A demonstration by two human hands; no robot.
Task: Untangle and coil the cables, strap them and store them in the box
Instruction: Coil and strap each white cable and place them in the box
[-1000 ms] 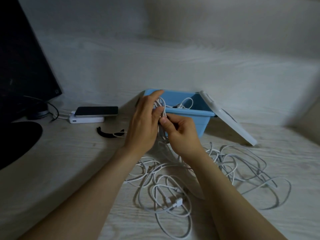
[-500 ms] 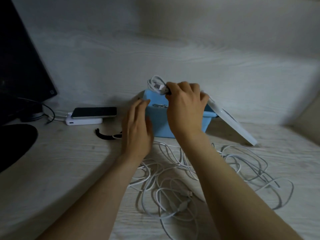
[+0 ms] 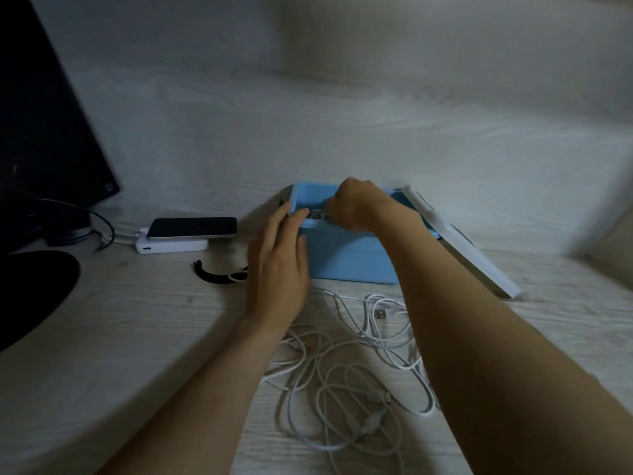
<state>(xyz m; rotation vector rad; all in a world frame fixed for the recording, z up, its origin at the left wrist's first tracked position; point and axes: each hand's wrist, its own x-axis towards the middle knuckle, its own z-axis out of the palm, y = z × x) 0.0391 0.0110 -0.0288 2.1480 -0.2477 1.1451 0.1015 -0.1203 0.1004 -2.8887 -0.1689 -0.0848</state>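
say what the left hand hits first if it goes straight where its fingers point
Probably the blue box: the left hand points at its near left corner and may already touch it.

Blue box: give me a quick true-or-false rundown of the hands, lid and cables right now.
1. The right hand reaches into the blue box, fingers curled on a coiled cable. True.
2. The white lid sits shut on the box. False: it leans against the box's right side.
3. Every cable is stored. False: tangled white cables lie on the desk in front of the box.
4. The left hand is open at the box's left corner. True.
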